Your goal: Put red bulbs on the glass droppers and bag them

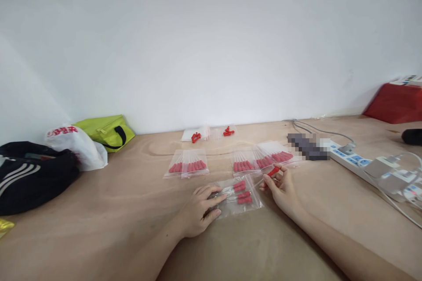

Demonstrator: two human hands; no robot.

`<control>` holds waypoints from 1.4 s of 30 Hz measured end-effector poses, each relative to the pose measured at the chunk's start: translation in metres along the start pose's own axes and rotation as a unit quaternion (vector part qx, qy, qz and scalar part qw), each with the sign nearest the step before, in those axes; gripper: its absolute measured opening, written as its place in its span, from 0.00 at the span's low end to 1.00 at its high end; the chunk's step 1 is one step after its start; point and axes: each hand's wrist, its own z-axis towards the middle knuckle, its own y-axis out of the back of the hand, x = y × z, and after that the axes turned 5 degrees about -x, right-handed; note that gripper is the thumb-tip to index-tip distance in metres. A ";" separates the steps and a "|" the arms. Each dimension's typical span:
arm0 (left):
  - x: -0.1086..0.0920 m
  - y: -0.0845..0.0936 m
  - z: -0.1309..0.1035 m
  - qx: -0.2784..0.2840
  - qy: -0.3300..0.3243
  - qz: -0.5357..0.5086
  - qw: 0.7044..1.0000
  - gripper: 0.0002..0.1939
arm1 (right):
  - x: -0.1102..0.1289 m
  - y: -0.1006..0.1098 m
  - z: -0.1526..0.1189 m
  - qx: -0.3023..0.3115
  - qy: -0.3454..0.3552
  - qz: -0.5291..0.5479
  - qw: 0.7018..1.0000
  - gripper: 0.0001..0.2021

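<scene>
A clear zip bag (pixel 227 210) lies on the table in front of me, with several red-handled pieces (pixel 244 200) inside, their thin pale shafts pointing left. My left hand (pixel 201 211) rests on the bag's left edge, fingers apart. Just right of the bag, my right hand (pixel 280 186) pinches a red-handled piece (pixel 273 171) by its red end, its thin shaft slanting down toward the bag's opening. Behind, filled bags of similar red-handled pieces lie at the left (pixel 195 166) and at the right (pixel 243 166), overlapping one another.
Near the wall, small red pieces (pixel 195 137) lie on plastic bags. A power strip (pixel 352 158) with plugs and cables runs along the right, beside a blurred dark object (pixel 306 147). At the left are a black bag (pixel 39 180), a white plastic bag (pixel 79 149) and a green pouch (pixel 105 131).
</scene>
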 end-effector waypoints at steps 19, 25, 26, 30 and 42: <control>0.003 -0.002 -0.002 -0.011 -0.009 0.010 1.000 0.21 | -0.011 0.009 -0.006 0.138 -0.041 -0.174 0.974 0.15; 0.002 -0.002 -0.001 -0.023 -0.014 0.003 1.000 0.21 | -0.020 0.003 0.000 0.146 -0.030 -0.217 0.965 0.10; 0.002 -0.002 -0.001 -0.025 -0.015 0.001 1.000 0.21 | -0.020 0.002 0.000 0.150 -0.030 -0.226 0.962 0.10; 0.001 -0.001 -0.001 -0.027 -0.011 -0.005 1.000 0.20 | -0.011 -0.001 -0.002 0.199 -0.026 -0.213 0.956 0.13; 0.002 0.006 0.000 0.049 0.003 -0.052 0.997 0.22 | -0.001 -0.010 0.013 0.169 -0.128 -0.246 0.946 0.13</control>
